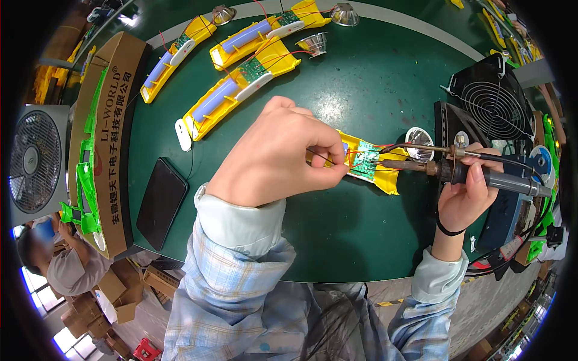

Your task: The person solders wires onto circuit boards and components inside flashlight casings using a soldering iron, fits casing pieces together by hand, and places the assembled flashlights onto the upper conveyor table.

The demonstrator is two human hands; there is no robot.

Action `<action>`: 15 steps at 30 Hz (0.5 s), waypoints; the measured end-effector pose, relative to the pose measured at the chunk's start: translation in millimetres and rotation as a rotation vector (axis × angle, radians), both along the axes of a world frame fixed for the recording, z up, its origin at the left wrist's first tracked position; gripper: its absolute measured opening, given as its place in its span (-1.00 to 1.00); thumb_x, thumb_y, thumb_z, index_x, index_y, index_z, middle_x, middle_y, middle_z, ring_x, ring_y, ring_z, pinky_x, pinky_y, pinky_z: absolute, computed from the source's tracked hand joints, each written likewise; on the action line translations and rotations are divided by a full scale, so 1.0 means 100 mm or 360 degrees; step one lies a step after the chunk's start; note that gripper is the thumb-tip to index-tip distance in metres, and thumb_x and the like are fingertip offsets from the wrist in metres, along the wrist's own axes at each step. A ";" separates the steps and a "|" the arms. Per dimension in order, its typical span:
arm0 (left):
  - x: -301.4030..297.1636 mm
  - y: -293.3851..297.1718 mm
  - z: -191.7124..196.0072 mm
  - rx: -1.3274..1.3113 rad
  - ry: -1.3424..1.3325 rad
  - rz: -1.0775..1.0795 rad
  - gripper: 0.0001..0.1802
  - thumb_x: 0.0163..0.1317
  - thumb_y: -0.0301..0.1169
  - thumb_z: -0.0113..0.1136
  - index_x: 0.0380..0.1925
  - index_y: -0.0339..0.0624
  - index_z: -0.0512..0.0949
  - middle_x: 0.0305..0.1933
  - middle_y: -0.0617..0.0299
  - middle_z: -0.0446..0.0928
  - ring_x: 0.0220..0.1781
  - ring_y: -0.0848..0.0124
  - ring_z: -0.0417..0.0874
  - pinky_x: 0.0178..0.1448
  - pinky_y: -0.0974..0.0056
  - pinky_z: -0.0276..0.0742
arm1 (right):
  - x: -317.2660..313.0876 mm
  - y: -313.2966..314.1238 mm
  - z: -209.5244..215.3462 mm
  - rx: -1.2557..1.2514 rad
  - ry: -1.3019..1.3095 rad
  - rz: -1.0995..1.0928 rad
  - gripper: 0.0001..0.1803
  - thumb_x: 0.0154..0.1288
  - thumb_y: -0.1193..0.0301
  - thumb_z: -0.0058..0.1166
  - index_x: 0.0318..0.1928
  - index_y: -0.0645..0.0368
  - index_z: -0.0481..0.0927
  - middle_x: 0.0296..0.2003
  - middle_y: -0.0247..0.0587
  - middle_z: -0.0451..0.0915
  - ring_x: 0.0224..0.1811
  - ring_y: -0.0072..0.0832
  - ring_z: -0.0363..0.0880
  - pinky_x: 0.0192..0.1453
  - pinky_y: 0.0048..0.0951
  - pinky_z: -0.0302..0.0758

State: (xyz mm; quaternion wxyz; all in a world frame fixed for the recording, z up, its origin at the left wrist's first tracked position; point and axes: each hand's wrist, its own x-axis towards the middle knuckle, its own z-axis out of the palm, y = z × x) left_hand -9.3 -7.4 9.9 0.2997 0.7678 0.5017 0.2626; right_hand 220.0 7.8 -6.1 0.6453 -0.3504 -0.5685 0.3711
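My right hand (465, 198) is closed around a soldering iron (509, 181) with a thin metal tube fixed along it. The iron's tip (388, 163) reaches a small green circuit board (363, 157) in a yellow plastic housing half (387, 182); whether it touches is too small to tell. My left hand (286, 150), fingers pinched, holds a thin wire (321, 157) just left of the board. It hides the housing's left part, where a bit of a blue-purple battery cell shows. Beyond the iron lies a shiny reflector cup (419, 143), apart from both hands.
Yellow housings (208, 122) with battery cells, boards and wired reflectors lie at the far left. A black phone (161, 201) and a cardboard box (117, 144) with green parts flank the left edge. A black fan (494, 102) and blue unit (509, 198) stand right. Another person (75, 259) sits lower left.
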 end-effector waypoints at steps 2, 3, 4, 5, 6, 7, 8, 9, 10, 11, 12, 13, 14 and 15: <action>0.00 0.00 0.02 -0.0028 0.0055 -0.0031 -0.93 -0.32 -0.50 0.18 -0.77 -0.11 0.48 -0.79 0.45 0.31 -0.69 0.58 0.24 -0.26 0.44 0.09 | 0.00 0.00 -0.01 0.0013 0.0007 0.0025 -0.86 -0.04 0.47 -0.09 -0.47 0.28 0.30 -0.48 -0.22 0.30 -0.42 -0.54 0.29 -0.28 -0.56 0.26; 0.00 0.01 0.04 -0.0031 0.0054 -0.0031 -0.93 -0.32 -0.50 0.18 -0.77 -0.11 0.48 -0.79 0.45 0.31 -0.69 0.58 0.24 -0.26 0.44 0.09 | -0.01 0.00 0.00 0.0009 0.0005 0.0025 -0.86 -0.04 0.47 -0.09 -0.47 0.28 0.30 -0.48 -0.22 0.30 -0.42 -0.54 0.29 -0.28 -0.56 0.26; 0.00 0.01 0.04 -0.0024 0.0074 -0.0044 -0.93 -0.31 -0.50 0.18 -0.76 -0.10 0.48 -0.79 0.45 0.31 -0.69 0.57 0.24 -0.26 0.44 0.09 | -0.01 0.01 0.00 0.0013 0.0001 0.0030 -0.86 -0.05 0.47 -0.08 -0.48 0.28 0.30 -0.48 -0.23 0.30 -0.42 -0.54 0.29 -0.29 -0.56 0.26; 0.00 0.01 0.04 -0.0017 0.0094 -0.0057 -0.94 -0.31 -0.50 0.18 -0.76 -0.10 0.49 -0.80 0.45 0.31 -0.69 0.57 0.24 -0.26 0.44 0.08 | -0.01 0.01 0.00 0.0017 -0.0003 0.0035 -0.86 -0.05 0.47 -0.08 -0.48 0.28 0.30 -0.48 -0.23 0.30 -0.42 -0.54 0.29 -0.30 -0.57 0.27; 0.00 0.01 0.04 -0.0020 0.0094 -0.0056 -0.94 -0.31 -0.50 0.18 -0.76 -0.10 0.49 -0.80 0.45 0.31 -0.69 0.57 0.24 -0.26 0.44 0.08 | -0.01 0.01 0.01 0.0015 -0.0004 0.0036 -0.86 -0.05 0.47 -0.08 -0.48 0.28 0.30 -0.48 -0.23 0.30 -0.42 -0.54 0.29 -0.30 -0.57 0.27; 0.00 0.01 0.04 -0.0022 0.0100 -0.0060 -0.94 -0.31 -0.50 0.18 -0.76 -0.10 0.49 -0.80 0.45 0.31 -0.69 0.57 0.23 -0.26 0.43 0.08 | -0.01 0.00 0.01 0.0003 -0.0006 0.0033 -0.86 -0.05 0.47 -0.08 -0.48 0.28 0.30 -0.49 -0.23 0.30 -0.43 -0.55 0.29 -0.32 -0.58 0.26; 0.00 0.01 0.03 -0.0025 0.0105 -0.0064 -0.94 -0.31 -0.51 0.17 -0.76 -0.09 0.48 -0.80 0.45 0.31 -0.69 0.57 0.23 -0.26 0.43 0.08 | -0.01 0.00 0.01 -0.0009 -0.0008 0.0029 -0.86 -0.05 0.47 -0.08 -0.48 0.28 0.30 -0.49 -0.23 0.30 -0.45 -0.56 0.29 -0.33 -0.59 0.25; 0.00 0.01 0.03 -0.0026 0.0105 -0.0064 -0.94 -0.31 -0.51 0.17 -0.76 -0.09 0.48 -0.80 0.45 0.31 -0.69 0.57 0.23 -0.26 0.43 0.08 | -0.01 0.00 0.01 -0.0010 -0.0008 0.0029 -0.86 -0.05 0.47 -0.08 -0.48 0.28 0.30 -0.49 -0.23 0.30 -0.45 -0.56 0.29 -0.33 -0.59 0.25; 0.01 0.01 0.03 -0.0024 0.0111 -0.0060 -0.94 -0.31 -0.51 0.17 -0.76 -0.09 0.48 -0.80 0.46 0.30 -0.69 0.57 0.23 -0.26 0.43 0.07 | 0.00 0.00 0.01 0.0002 -0.0015 0.0050 -0.86 -0.05 0.47 -0.08 -0.49 0.27 0.30 -0.49 -0.23 0.30 -0.46 -0.56 0.28 -0.35 -0.61 0.24; 0.01 0.01 0.03 -0.0023 0.0117 -0.0057 -0.94 -0.32 -0.51 0.16 -0.76 -0.09 0.48 -0.80 0.46 0.29 -0.69 0.57 0.22 -0.25 0.43 0.07 | 0.01 0.00 0.01 0.0014 -0.0022 0.0070 -0.86 -0.05 0.47 -0.08 -0.49 0.27 0.30 -0.49 -0.24 0.30 -0.47 -0.57 0.28 -0.37 -0.62 0.23; 0.01 0.01 0.04 -0.0025 0.0117 -0.0056 -0.94 -0.32 -0.51 0.16 -0.76 -0.09 0.48 -0.80 0.46 0.29 -0.69 0.57 0.22 -0.25 0.43 0.07 | 0.01 0.01 0.00 0.0012 -0.0022 0.0071 -0.86 -0.05 0.47 -0.08 -0.49 0.27 0.30 -0.49 -0.24 0.30 -0.47 -0.57 0.28 -0.37 -0.62 0.23; 0.02 0.01 0.04 -0.0025 0.0131 -0.0052 -0.93 -0.32 -0.51 0.16 -0.76 -0.09 0.48 -0.80 0.46 0.29 -0.69 0.57 0.22 -0.25 0.43 0.07 | 0.00 0.02 0.00 0.0043 -0.0026 0.0047 -0.87 -0.06 0.47 -0.09 -0.49 0.27 0.30 -0.50 -0.24 0.30 -0.47 -0.57 0.28 -0.38 -0.62 0.22; 0.02 0.00 0.04 -0.0026 0.0144 -0.0047 -0.93 -0.32 -0.51 0.16 -0.77 -0.10 0.47 -0.81 0.46 0.28 -0.69 0.57 0.21 -0.25 0.44 0.07 | -0.01 0.02 -0.01 0.0074 -0.0029 0.0023 -0.87 -0.06 0.47 -0.09 -0.49 0.27 0.30 -0.50 -0.24 0.30 -0.48 -0.57 0.27 -0.39 -0.63 0.21; 0.02 0.00 0.04 -0.0028 0.0143 -0.0047 -0.93 -0.32 -0.51 0.16 -0.77 -0.10 0.47 -0.81 0.46 0.28 -0.69 0.57 0.21 -0.25 0.44 0.07 | -0.01 0.01 0.00 0.0072 -0.0030 0.0024 -0.87 -0.06 0.47 -0.09 -0.49 0.27 0.30 -0.50 -0.24 0.30 -0.48 -0.57 0.27 -0.39 -0.63 0.21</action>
